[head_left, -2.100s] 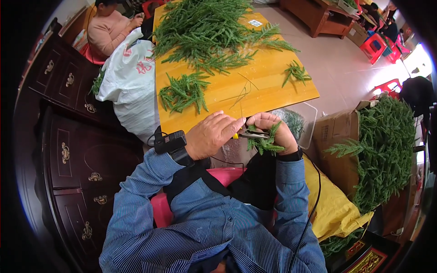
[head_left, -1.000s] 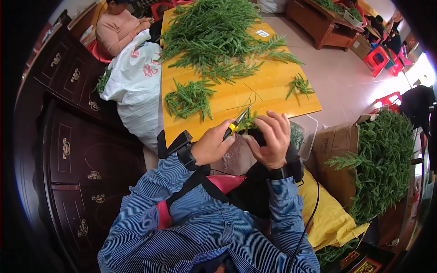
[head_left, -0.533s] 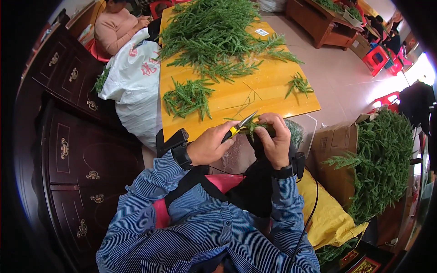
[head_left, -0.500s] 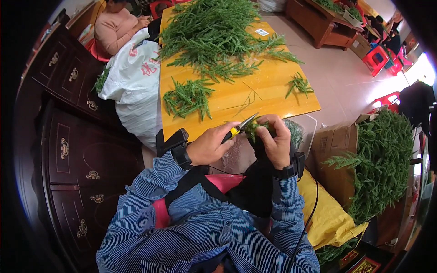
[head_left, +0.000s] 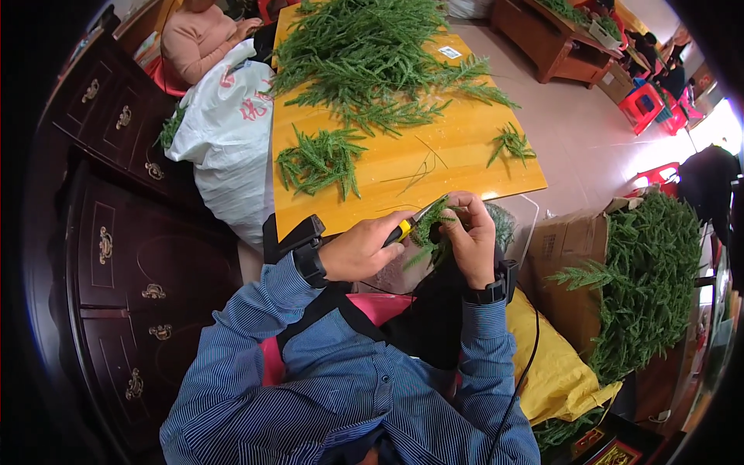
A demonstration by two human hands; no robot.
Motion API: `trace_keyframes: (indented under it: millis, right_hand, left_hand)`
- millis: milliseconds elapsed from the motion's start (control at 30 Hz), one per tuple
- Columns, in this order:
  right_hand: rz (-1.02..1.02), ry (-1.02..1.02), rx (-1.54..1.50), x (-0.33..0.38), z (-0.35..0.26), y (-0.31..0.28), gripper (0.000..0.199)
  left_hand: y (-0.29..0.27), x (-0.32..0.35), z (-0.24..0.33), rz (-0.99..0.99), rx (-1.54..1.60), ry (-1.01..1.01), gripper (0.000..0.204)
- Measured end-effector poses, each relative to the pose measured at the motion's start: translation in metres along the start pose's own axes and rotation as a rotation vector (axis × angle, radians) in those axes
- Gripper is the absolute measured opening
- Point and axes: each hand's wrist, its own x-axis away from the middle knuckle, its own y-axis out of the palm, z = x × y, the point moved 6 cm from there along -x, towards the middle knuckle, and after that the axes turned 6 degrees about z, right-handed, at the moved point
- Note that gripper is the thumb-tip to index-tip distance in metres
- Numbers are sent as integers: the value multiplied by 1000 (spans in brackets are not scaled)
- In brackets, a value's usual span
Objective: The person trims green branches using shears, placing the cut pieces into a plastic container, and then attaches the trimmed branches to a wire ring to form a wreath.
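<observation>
My left hand (head_left: 363,246) is closed around a pair of pointed pliers (head_left: 401,230) with yellow and black handles. Their metal jaws point up and right, against a green leafy sprig (head_left: 425,235). That sprig is pinched between the thumb and fingers of my right hand (head_left: 471,239), just beyond the near edge of the yellow table (head_left: 465,167). Its leafy ends hang down between my hands, and part of it is hidden by my fingers. On the table, a small heap of cut sprigs (head_left: 320,161) lies at the left and a few sprigs (head_left: 511,145) lie at the right.
A large pile of greenery (head_left: 360,54) covers the table's far part. Thin wire-like stems (head_left: 422,169) lie nearer. A stuffed white sack (head_left: 225,147) and dark drawers (head_left: 147,256) stand left. To the right are a cardboard box (head_left: 568,252) of greenery and a yellow sack (head_left: 554,360). A person (head_left: 203,39) sits far left.
The sprig has been turned in my right hand, so more of its leaves now hang between my hands. The plier jaws now overlap the sprig; before, their tips stood clear above it.
</observation>
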Motion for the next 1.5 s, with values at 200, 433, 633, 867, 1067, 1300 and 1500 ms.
trace_keyframes:
  millis: [200, 433, 633, 867, 1067, 1300, 1500]
  right_hand:
    - [0, -345, 291, 0, -8, 2, 7]
    - [-31, 154, -125, 7, 11, 9, 7]
    - [-42, 270, -244, 5, 17, 9, 7]
    - [-50, 268, -215, 4, 18, 5, 10]
    - [-97, 298, -203, 7, 18, 7, 10]
    - [-69, 467, -529, 9, 24, 16, 12]
    - [-141, 571, -729, 14, 42, 11, 22]
  left_hand:
    - [8, 2, -3, 15, -3, -78, 50]
    - [11, 5, -9, 101, 34, -103, 50]
    - [10, 3, -4, 158, 61, -60, 51]
    - [12, 7, -9, 237, -13, 18, 53]
    - [17, 11, -13, 210, 9, -28, 55]
    - [16, 3, -6, 209, -48, -50, 53]
    - [16, -1, -5, 261, -20, -23, 56]
